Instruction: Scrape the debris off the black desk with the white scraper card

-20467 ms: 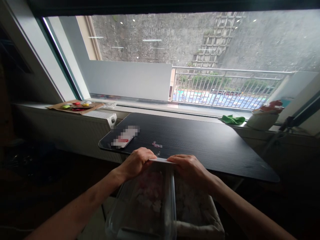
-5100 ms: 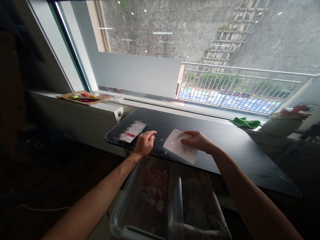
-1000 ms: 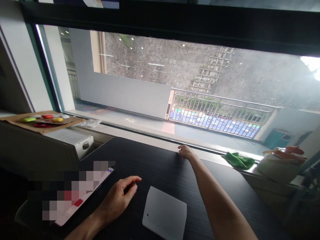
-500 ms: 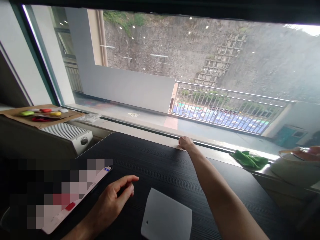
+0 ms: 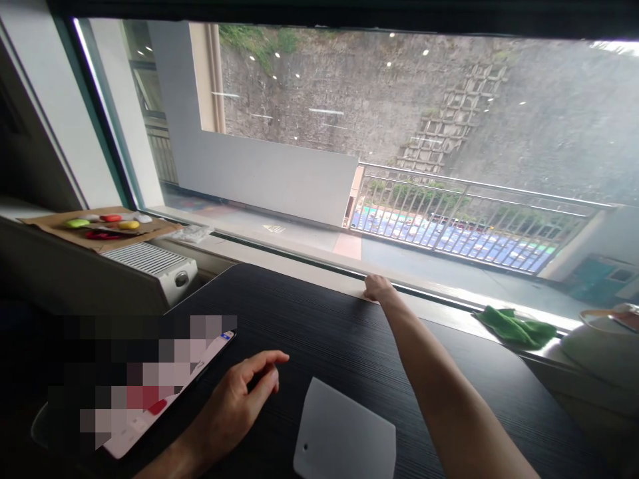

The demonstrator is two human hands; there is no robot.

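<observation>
At the far edge of the black table [image 5: 319,319], my right hand [image 5: 378,288] is stretched out beside the window sill. Its fingers are curled closed; whatever they may hold is hidden. My left hand [image 5: 249,392] hovers over or rests on the nearer tabletop, index finger pointing right and thumb apart, with nothing in it. Just right of it lies a thin white sheet [image 5: 347,429] with a small hole near one corner. To its left is a screen device [image 5: 160,407] with a pinkish display, mostly blurred out by blocks.
A green cloth [image 5: 516,327] lies on the sill at right, next to a pale rounded container [image 5: 599,342]. At left, brown paper [image 5: 54,223] with several coloured lumps lies above a white radiator [image 5: 172,274]. A large window [image 5: 299,100] faces me.
The whole view has shifted a little, so everything sits slightly further right in the picture. Both hands keep nearly the same pose and place on the table.
</observation>
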